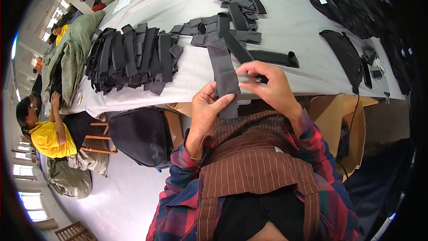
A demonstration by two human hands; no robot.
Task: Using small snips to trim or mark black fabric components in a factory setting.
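My left hand [208, 104] grips a dark grey fabric strip [226, 80] at the table's near edge, its thumb pressed on the lower end. The strip looks folded over, its upper part running up toward the other strips. At its right edge my right hand [269, 86] is closed, thumb and forefinger close to the cloth. A small black object [261, 79] shows in that palm; most of it is hidden by the fingers. Beyond the hands lies a loose heap of similar strips [203, 29]. One black strip [274, 58] lies beside my right hand.
A dense pile of dark strips [129, 58] lies left on the white-covered table [285, 22]. Black garments [347, 4] and a curved black piece [341, 53] lie right. Below are a cardboard box [356, 129] and a black backpack [138, 136]. A person in yellow [53, 140] sits left.
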